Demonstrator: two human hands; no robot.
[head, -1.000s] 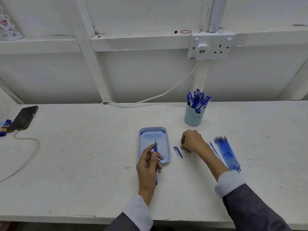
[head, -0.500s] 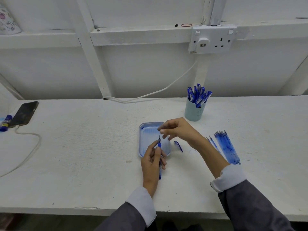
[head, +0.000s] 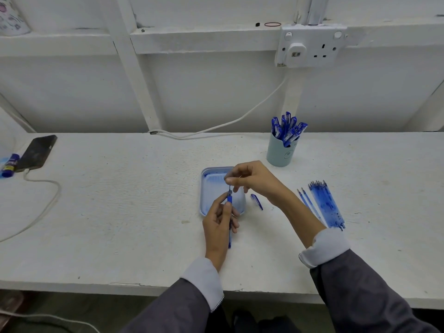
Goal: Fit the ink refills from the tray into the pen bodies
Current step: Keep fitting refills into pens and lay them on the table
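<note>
White table runs along a white panelled wall. At its middle lies a pale blue tray. Over the tray's near end the left hand has its grip closed round a blue pen body, held nearly upright. The right hand hovers over the tray's far end, thumb and forefinger pinching the thin refill that sticks out of the pen body's top. Just right of the tray lies a pen cap. Farther right is a row of slim blue pen parts. Behind stands a cup of capped pens.
</note>
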